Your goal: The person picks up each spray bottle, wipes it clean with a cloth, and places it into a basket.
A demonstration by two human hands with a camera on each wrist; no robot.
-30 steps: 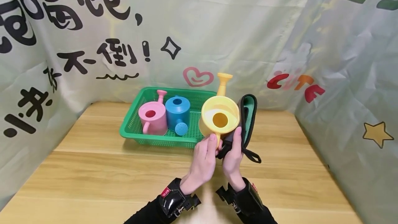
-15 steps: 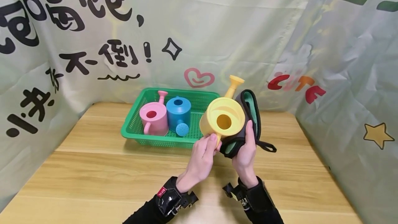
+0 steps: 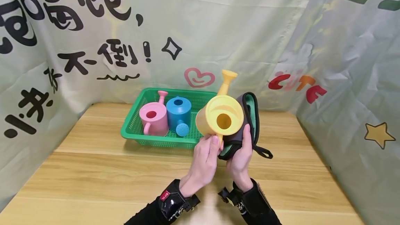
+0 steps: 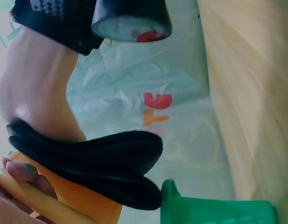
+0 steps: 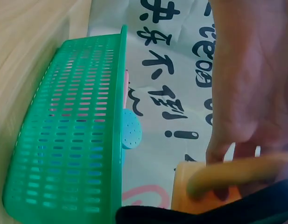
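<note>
In the head view my left hand (image 3: 204,157) grips the handle of a yellow watering can (image 3: 208,114), raised at the basket's right end with its spout pointing away. My right hand (image 3: 240,159) holds a folded dark grey cloth piece (image 3: 240,127) with teal lining, black edging and a loop, against the can's right side. In the left wrist view, this cloth (image 4: 120,172) lies along the can, and left fingers (image 4: 27,172) curl round the handle. The right wrist view shows the handle (image 5: 237,175) and the cloth's black edge (image 5: 209,214); the right fingers behind the cloth are hidden.
A green perforated basket (image 3: 134,135) stands at the back of the wooden table (image 3: 125,176). Inside it are a pink watering can (image 3: 157,121) and a blue one (image 3: 179,110), side by side. Printed fabric walls (image 3: 250,27) enclose the back and sides.
The can and cloth swung to the right, then came partly back left. Compared with one second ago, more of the cloth's teal lining shows at its near end. The basket stays put.
</note>
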